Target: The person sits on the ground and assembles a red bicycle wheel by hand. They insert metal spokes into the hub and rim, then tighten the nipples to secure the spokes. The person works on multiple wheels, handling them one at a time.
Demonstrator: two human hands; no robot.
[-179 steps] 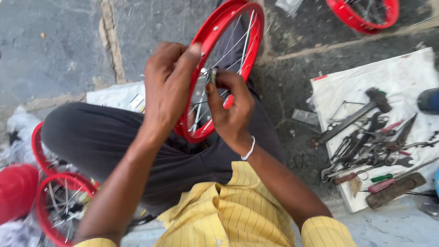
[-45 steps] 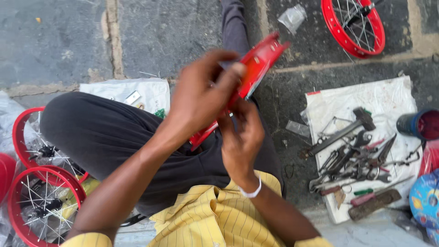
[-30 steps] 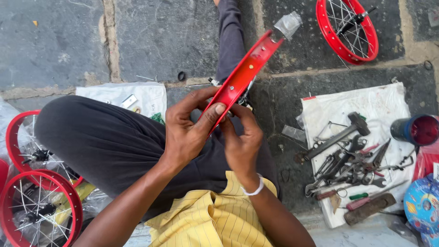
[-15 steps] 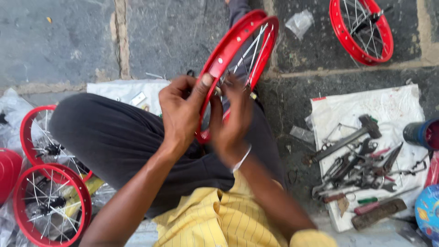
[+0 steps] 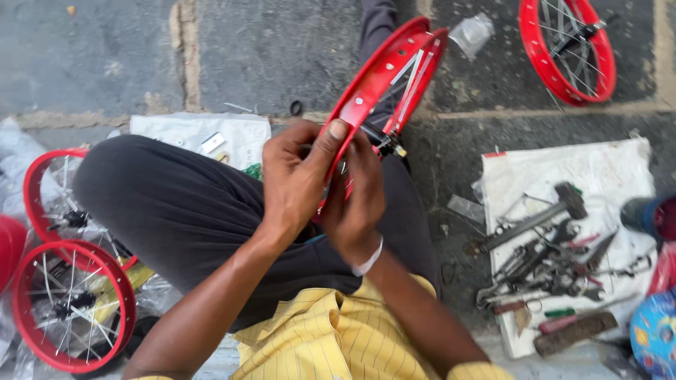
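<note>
A small red spoked bicycle wheel (image 5: 384, 77) stands on edge over my lap, its rim tilted up and to the right. My left hand (image 5: 299, 176) grips the near side of the rim, thumb pressed on its outer face. Just right of it, my right hand (image 5: 355, 200) has its fingers curled in among the silver spokes near the hub; the fingertips are hidden. A white band circles my right wrist.
White cloth (image 5: 605, 176) at right holds a hammer (image 5: 531, 218), pliers and several other tools. Another red wheel (image 5: 567, 46) lies at top right. Two more red wheels (image 5: 70, 309) lie by my left knee. A white bag (image 5: 201, 134) lies on the stone floor.
The wheel has been turned and tipped in my hands over the last seconds, from flat-on to edge-on. My left hand slid along the rim while my right hand stayed at the spokes.
</note>
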